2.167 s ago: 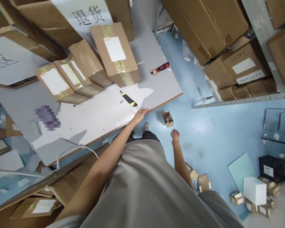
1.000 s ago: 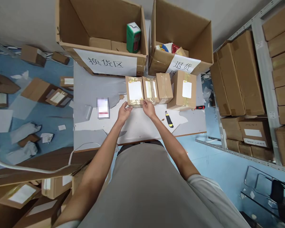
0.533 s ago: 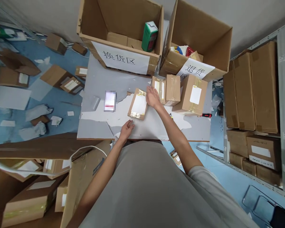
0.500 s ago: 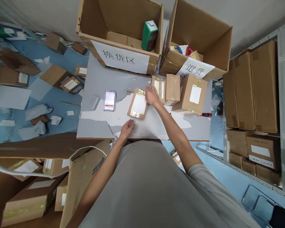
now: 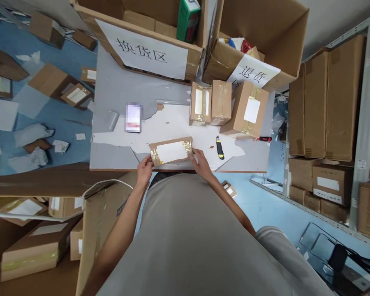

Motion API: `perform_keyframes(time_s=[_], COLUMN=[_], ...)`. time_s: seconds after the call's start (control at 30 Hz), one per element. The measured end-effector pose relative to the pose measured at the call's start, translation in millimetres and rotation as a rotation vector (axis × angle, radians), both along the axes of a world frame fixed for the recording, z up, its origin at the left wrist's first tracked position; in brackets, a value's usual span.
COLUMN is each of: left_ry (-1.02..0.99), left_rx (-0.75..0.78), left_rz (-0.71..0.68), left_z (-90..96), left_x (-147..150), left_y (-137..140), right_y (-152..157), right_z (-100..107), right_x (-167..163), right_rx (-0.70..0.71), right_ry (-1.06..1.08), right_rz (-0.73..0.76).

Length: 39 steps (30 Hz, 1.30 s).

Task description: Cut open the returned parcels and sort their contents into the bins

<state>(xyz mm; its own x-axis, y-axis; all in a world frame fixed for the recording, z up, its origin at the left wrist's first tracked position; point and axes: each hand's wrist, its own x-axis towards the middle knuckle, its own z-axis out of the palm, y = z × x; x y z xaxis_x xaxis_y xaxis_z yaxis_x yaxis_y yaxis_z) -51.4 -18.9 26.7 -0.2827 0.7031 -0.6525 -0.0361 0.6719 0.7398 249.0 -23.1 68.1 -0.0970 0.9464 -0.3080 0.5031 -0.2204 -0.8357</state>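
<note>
In the head view, we have the taped parcel (image 5: 171,152) between our hands at the near side of the table (image 5: 126,90), its long axis running left to right, right end slightly farther off. Our left hand (image 5: 144,169) pinches one end, our right hand (image 5: 202,163) the other; neither is nearer.

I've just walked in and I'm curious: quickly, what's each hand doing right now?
Left hand: closed on the left end of the labelled box.
Right hand: closed on the right end of that same box.
</note>
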Motion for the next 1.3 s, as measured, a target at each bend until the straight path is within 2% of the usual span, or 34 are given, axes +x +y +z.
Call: perform_keyframes(time_s=[0.13, 0.3, 0.4, 0.47, 0.57, 0.7, 0.83, 0.97, 1.13, 1.3], left_ry=[-0.102, -0.181, -0.151, -0.096, -0.005, -0.021, -0.107, -0.076, -0.004, -0.001], left_rx=[0.039, 0.062, 0.092, 0.084, 0.053, 0.071, 0.063, 0.051, 0.041, 0.011], left_rz=[-0.093, -0.191, -0.214, -0.212, -0.173, -0.109, -0.106, -0.145, -0.161, -0.092], left_z=[6.8, 24.7, 31.1, 29.0, 16.9, -3.8, -17.8, -26.6, -34.0, -39.7], left_x=[11.9, 19.9, 24.7, 31.1, 41.2, 45.4, 45.2, 45.6, 37.8, 37.5], left_y=[12.0, 25.2, 40.6, 56.1, 81.9, 100.6, 90.5, 71.3, 52.4, 35.1], right_y=[-29.3, -27.4, -8.4, 11.4, 43.0, 65.8, 58.4, 36.7, 6.0, -15.2], right_z=[-12.8, -12.7, -11.5, -14.8, -24.5, -35.3, -42.7, -54.5, -66.7, -73.1], right_x=[23.6, 57.1, 73.5, 78.8, 78.7, 76.7, 75.4, 64.5, 54.3, 53.1], right_rx=[-0.116, -0.155, -0.156, -0.193, -0.238, -0.193, -0.228, -0.262, -0.255, -0.306], right_ry=[0.143, 0.28, 0.304, 0.305, 0.302, 0.356, 0.401, 0.388, 0.288, 0.246], right_rz=[-0.236, -0.427, -0.496, -0.513, -0.513, -0.524, -0.461, -0.375, -0.36, -0.374])
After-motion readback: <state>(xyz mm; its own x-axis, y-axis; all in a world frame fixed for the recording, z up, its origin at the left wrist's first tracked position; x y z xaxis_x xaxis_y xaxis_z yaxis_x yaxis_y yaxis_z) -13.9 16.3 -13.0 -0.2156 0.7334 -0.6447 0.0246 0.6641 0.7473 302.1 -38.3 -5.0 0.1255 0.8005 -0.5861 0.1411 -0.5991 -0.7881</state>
